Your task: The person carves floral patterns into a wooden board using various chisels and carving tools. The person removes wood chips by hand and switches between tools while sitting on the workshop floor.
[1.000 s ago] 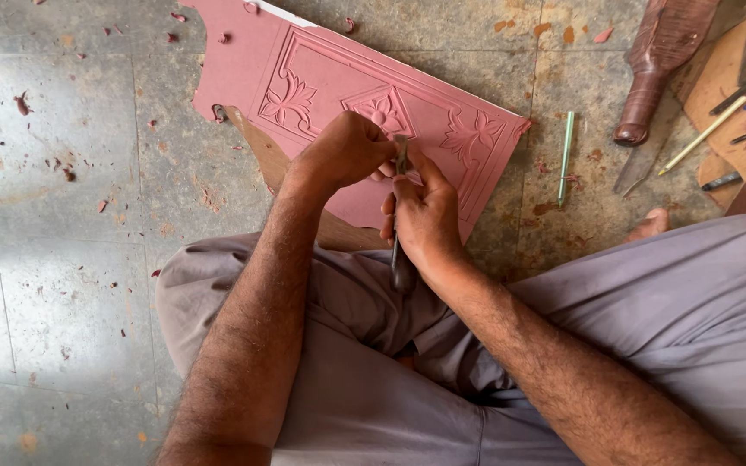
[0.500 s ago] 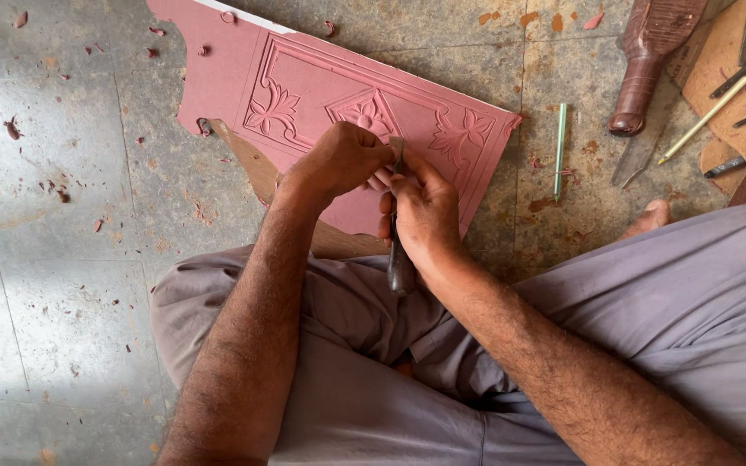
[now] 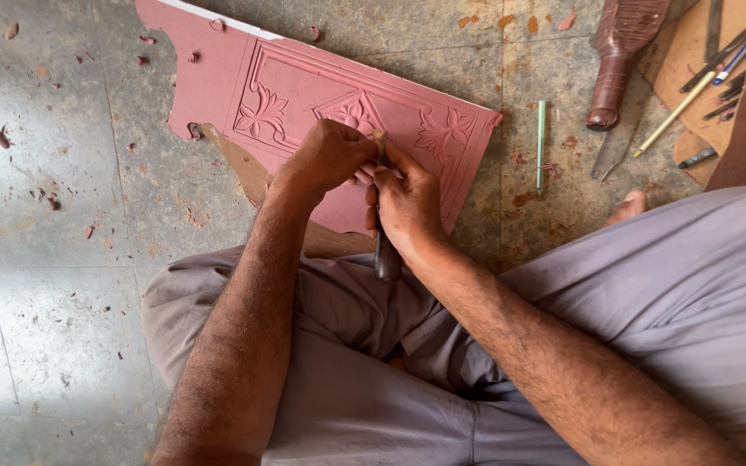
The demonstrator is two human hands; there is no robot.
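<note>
Seated cross-legged on stone floor, grey trousers across lap. Pink carved panel laid flat on floor ahead of knees, near edge propped on a brown wooden board; relief of floral motifs and a diamond inside a raised border.

Right hand wrapped closed around a carving chisel: dark handle end projecting back below the palm toward the lap, tip hidden between the fingers at the panel's surface, just below the diamond motif. Left hand curled tight beside it, fingertips pressed against the chisel shaft near the tip, knuckles resting over the panel. Both hands touching each other.

Pink shavings scattered over floor to the left. Green pencil-like stick lying just right of the panel. Dark brown mallet further right, a flat metal blade below it. More slim tools on a cardboard sheet at upper right. Bare toe showing at trouser edge.
</note>
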